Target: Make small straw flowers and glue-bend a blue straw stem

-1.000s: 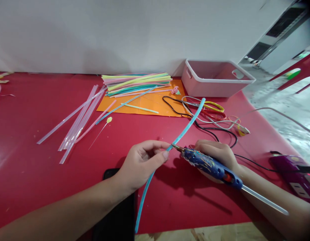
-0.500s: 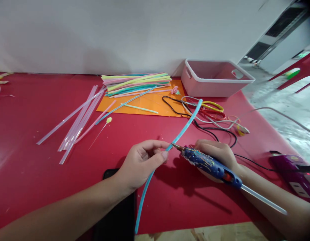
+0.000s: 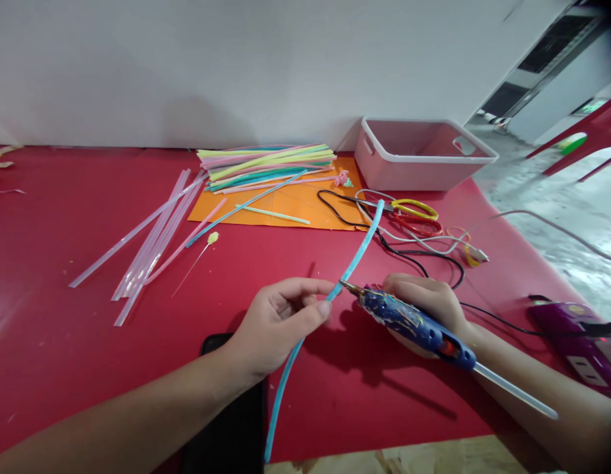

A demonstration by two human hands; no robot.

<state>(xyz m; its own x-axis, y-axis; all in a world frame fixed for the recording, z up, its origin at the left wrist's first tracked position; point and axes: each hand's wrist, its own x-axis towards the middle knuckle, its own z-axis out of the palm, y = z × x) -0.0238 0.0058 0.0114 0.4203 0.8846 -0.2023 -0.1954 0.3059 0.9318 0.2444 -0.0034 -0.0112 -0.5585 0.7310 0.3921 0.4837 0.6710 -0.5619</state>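
My left hand (image 3: 290, 322) pinches a light blue pipe cleaner (image 3: 361, 253) between thumb and fingers; one end points up and away, the other hangs down towards the table's front edge. In my right hand (image 3: 428, 306) is a blue glue gun (image 3: 409, 326), its body crusted with dried glue strands. A clear glue stick (image 3: 515, 392) sticks out of its rear. The metal nozzle touches or nearly touches the pipe cleaner just beyond my left fingertips. My right fingers are partly hidden behind the gun.
Several pipe cleaners (image 3: 270, 161) lie on orange paper (image 3: 221, 209), with clear glue sticks (image 3: 160, 234) to their left. A pink basket (image 3: 419, 172), scissors (image 3: 417, 217) and tangled cables stand or lie at right. A purple power strip (image 3: 577, 342) is far right; a black phone-like object (image 3: 231, 421) lies under my left forearm.
The pipe cleaner's upper end has tilted slightly to the left. Both hands keep nearly the same place, and the nozzle stays at the pipe cleaner. The view has shifted a little.
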